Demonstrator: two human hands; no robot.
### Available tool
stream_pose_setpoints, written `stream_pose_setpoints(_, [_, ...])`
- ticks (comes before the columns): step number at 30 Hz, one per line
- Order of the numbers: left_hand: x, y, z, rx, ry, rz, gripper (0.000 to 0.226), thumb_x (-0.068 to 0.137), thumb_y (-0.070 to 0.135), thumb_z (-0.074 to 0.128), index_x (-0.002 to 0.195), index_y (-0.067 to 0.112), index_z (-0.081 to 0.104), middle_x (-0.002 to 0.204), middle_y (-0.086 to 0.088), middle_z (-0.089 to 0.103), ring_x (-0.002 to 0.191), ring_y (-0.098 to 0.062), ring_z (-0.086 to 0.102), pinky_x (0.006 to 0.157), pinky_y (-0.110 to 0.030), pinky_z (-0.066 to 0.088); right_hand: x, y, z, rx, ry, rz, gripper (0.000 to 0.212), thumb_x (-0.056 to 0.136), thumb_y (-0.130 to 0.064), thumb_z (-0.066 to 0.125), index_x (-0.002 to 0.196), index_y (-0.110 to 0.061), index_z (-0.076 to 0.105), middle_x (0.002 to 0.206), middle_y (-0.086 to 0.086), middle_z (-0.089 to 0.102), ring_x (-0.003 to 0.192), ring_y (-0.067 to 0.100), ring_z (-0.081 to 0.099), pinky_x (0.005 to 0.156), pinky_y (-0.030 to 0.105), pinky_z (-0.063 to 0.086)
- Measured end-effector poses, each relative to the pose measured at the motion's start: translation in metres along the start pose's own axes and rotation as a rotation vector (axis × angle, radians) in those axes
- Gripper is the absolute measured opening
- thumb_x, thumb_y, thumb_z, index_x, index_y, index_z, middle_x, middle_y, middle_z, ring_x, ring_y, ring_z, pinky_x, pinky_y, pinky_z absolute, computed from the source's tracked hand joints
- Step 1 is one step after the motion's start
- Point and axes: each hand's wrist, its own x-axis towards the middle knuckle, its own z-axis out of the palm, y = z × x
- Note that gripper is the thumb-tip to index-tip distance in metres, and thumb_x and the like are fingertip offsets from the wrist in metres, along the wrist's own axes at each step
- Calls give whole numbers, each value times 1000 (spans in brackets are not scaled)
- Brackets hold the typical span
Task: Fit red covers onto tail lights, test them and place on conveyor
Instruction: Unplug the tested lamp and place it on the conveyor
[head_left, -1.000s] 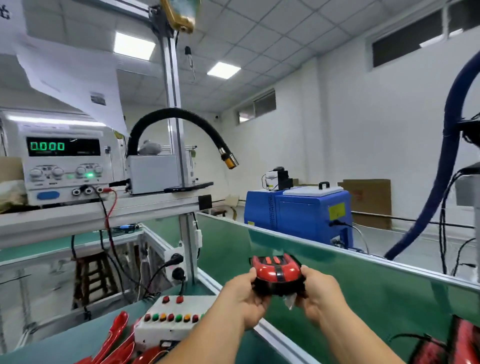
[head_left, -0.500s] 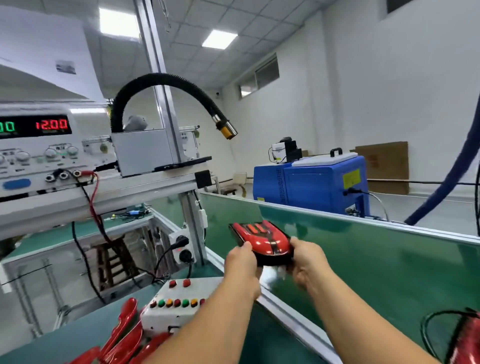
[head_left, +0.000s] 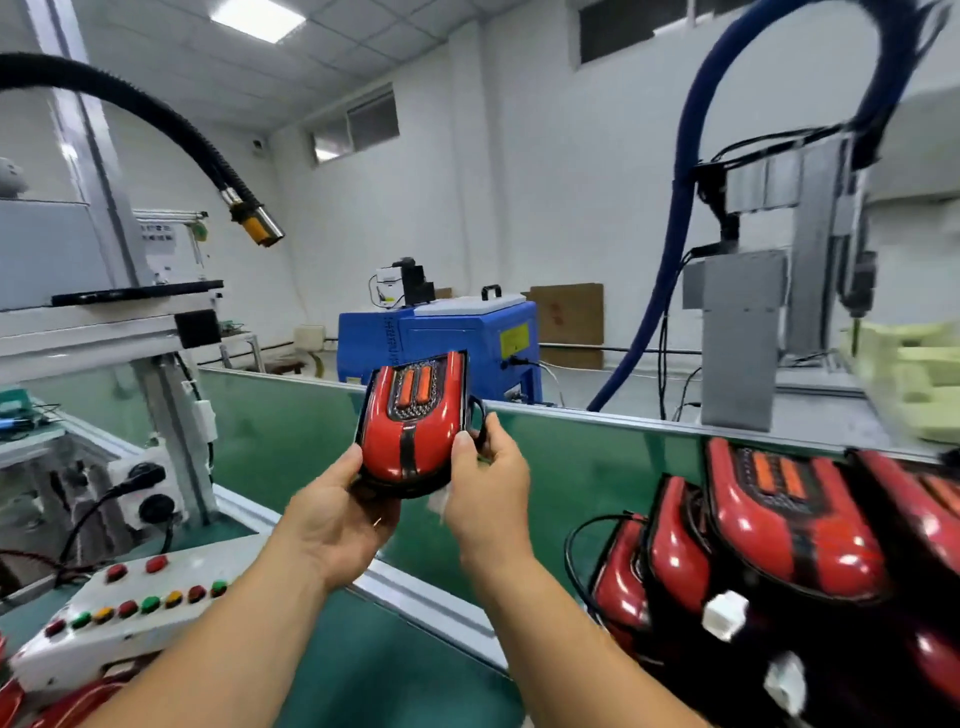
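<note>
Two hands on one tail light, that's pretty much what's happening. Going big to small: the green conveyor (head_left: 597, 478) is stretching across the middle of the view, and the stretch of belt under the held light is showing nothing on it. Behind it a blue machine (head_left: 441, 332) is sitting on the far side. Off to the right, a stack of tail lights (head_left: 779, 525) is piling up close to the camera, red lenses on, wires and white plugs dangling, so I'm guessing a fair batch is already through the fitting step. Lower left, a white button box (head_left: 135, 613) is resting on the table (head_left: 374, 670).

Now the actual piece: the tail light (head_left: 413, 426) is hanging in the air above the near edge of the belt, tilted up toward the camera, with its red cover (head_left: 379, 457) looking fully seated. The left hand (head_left: 332, 519) is cupping it from below with the thumb on the lower left rim. The right hand (head_left: 483, 483) is pinching the right edge, with a black wire (head_left: 478, 415) looping just past the fingers. Whether the orange strips are lit, I can't tell.

So my read: cover on, probably at the checking stage, and setting it down on the belt is what's left.
</note>
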Motion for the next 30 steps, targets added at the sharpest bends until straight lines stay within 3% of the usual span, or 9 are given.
stream_pose_setpoints(2, [-21,-9,23,-11,-83,-20,31,101,32,46,88,12,66,62,0,68,50,-8,60,56,-21,49,-9,-14,-27,-27,54,-53,26,98,-15,49,119,-18,62,111,-4,68,104,9,63,98,34,50])
stream_pose_setpoints(5, [-52,-26,61,17,-199,-59,27,97,34,50,91,13,66,72,0,66,58,-9,55,65,-23,44,-27,-48,-73,-51,124,-113,39,99,-21,51,137,-18,53,127,-8,63,116,6,58,98,23,49])
stream_pose_setpoints(7, [-73,-36,88,40,-264,-71,25,92,35,55,89,14,68,72,0,65,62,-10,53,69,-25,43,-39,-77,-105,-27,144,-183,27,98,-21,54,121,-34,61,110,-22,68,105,-4,62,85,10,49])
stream_pose_setpoints(10, [-107,-53,126,67,-396,-97,24,78,36,62,85,15,71,69,2,66,59,-10,58,70,-27,47,-61,-119,-158,-33,177,-210,33,97,-20,57,105,-50,67,103,-18,72,102,-2,66,86,16,52])
stream_pose_setpoints(14, [-146,-94,175,54,-592,-171,29,78,32,61,99,15,73,82,1,69,63,-10,62,62,-25,54,-89,-161,-234,23,338,-207,43,94,-18,61,136,-12,54,120,4,69,111,16,65,100,43,50])
stream_pose_setpoints(17, [-177,-134,213,18,-666,-272,28,77,26,61,101,14,69,75,1,67,58,-9,60,58,-23,55,-112,-184,-291,19,455,-230,37,93,-13,61,130,-10,56,108,6,73,97,15,70,90,38,56])
stream_pose_setpoints(21, [-209,-193,257,52,-654,-388,26,97,19,55,120,15,65,76,-1,72,59,-11,61,57,-25,52,-143,-195,-361,-9,625,-251,40,92,-10,60,131,-8,54,106,5,73,90,11,71,79,25,58])
stream_pose_setpoints(25, [-224,-253,283,86,-534,-474,33,101,16,52,133,19,58,84,-2,76,56,-11,65,48,-22,50,-165,-183,-414,-99,748,-200,48,92,-8,60,138,-3,47,119,12,66,105,20,66,82,31,58])
stream_pose_setpoints(30, [-223,-305,290,247,-445,-505,27,104,13,46,123,23,62,88,-3,77,77,-17,64,60,-25,49,-174,-145,-463,-158,817,-71,52,93,-8,60,142,-1,42,126,17,62,112,27,61,97,43,49])
